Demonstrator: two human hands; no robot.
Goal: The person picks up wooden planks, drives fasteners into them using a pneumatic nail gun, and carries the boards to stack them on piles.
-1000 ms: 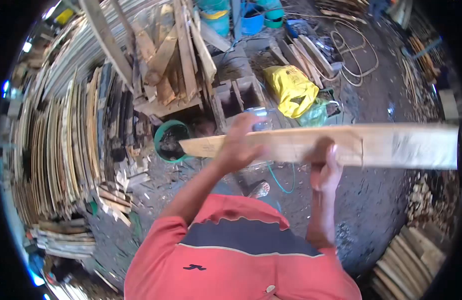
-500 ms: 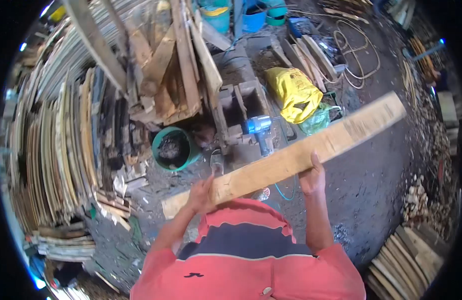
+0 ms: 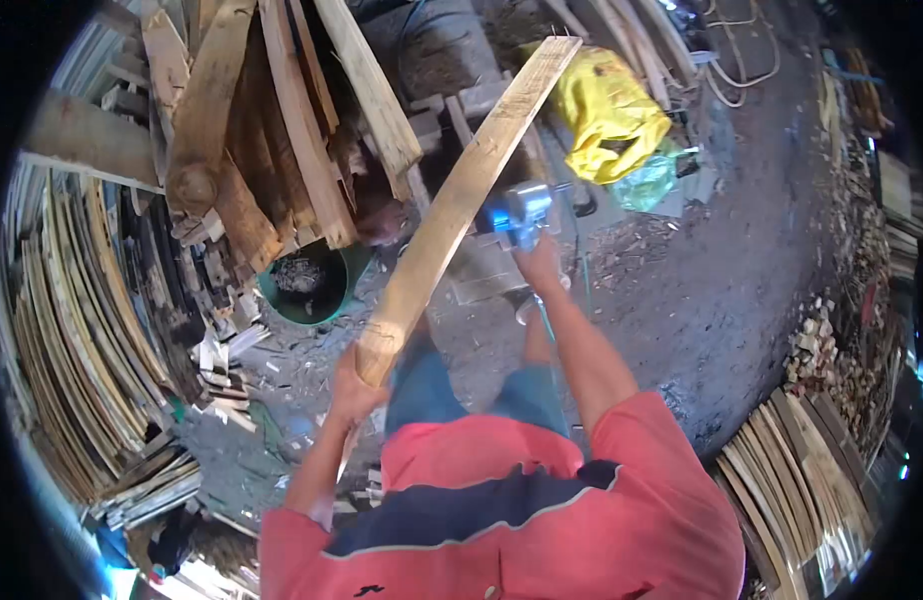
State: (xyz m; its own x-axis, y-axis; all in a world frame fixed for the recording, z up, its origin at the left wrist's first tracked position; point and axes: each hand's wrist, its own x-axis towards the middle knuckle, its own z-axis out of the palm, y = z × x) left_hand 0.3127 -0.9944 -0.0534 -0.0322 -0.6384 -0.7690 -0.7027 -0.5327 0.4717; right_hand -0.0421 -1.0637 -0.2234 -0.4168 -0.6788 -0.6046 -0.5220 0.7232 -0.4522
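My left hand [image 3: 355,390] is closed on the near end of a long wooden board [image 3: 460,210]. The board slants up and away to the right, its far end close to the yellow sack. My right hand [image 3: 538,264] is wrapped round the handle of a blue power drill [image 3: 528,205], whose thin bit points right. The drill is just right of the board, over a low wooden stand [image 3: 482,272]. A light-blue cord hangs below my right hand. My fingers on the drill's handle are partly hidden.
A yellow sack [image 3: 612,115] and a green plastic bag [image 3: 650,182] lie ahead on the right. A green bucket [image 3: 356,285] stands left of the board, below leaning planks [image 3: 307,130]. Stacked boards [image 3: 77,320] line the left; more boards [image 3: 797,480] lie at lower right.
My right hand has left the board and taken hold of the drill. The board has swung from nearly crosswise to pointing away from me, held by my left hand alone.
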